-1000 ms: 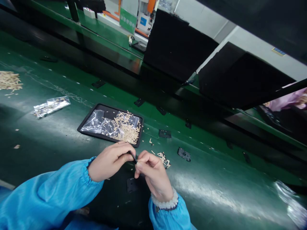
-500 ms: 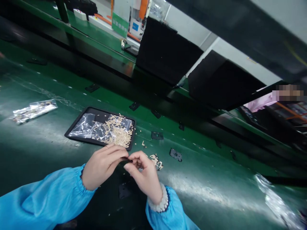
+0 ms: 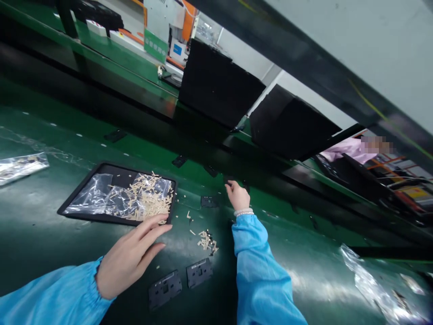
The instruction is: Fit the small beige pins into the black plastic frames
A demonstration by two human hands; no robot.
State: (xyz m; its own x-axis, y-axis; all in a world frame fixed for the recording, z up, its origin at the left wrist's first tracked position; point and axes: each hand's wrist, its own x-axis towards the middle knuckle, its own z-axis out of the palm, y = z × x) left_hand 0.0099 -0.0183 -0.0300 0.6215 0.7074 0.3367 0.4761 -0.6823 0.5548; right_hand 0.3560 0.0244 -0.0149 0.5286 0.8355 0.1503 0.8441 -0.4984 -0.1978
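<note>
My left hand (image 3: 133, 253) hovers by the near right corner of a black tray (image 3: 79, 183), fingers apart and nothing between them. Inside the tray are clear plastic bags (image 3: 91, 196) and a heap of small beige pieces (image 3: 154, 198). My right hand (image 3: 238, 195) reaches out to the far side of the green bench, its fingertips at a dark part (image 3: 229, 179) that is hard to make out. Two black plates with square holes, one (image 3: 165, 289) left of the other (image 3: 199, 272), lie close to me. A small pile of beige and black bits (image 3: 207, 242) lies beyond them.
More black parts lie along the bench (image 3: 291, 271), one (image 3: 209, 201) left of my right hand. Plastic packets rest at the far left (image 3: 23, 167) and lower right (image 3: 368, 284). Dark panels (image 3: 219, 85) stand behind. A person in a pink top (image 3: 348, 151) is at the right.
My hands have parted. My right hand has moved away to the far side, and my left has opened near the tray. Two black plates now show in front of me; the view has shifted.
</note>
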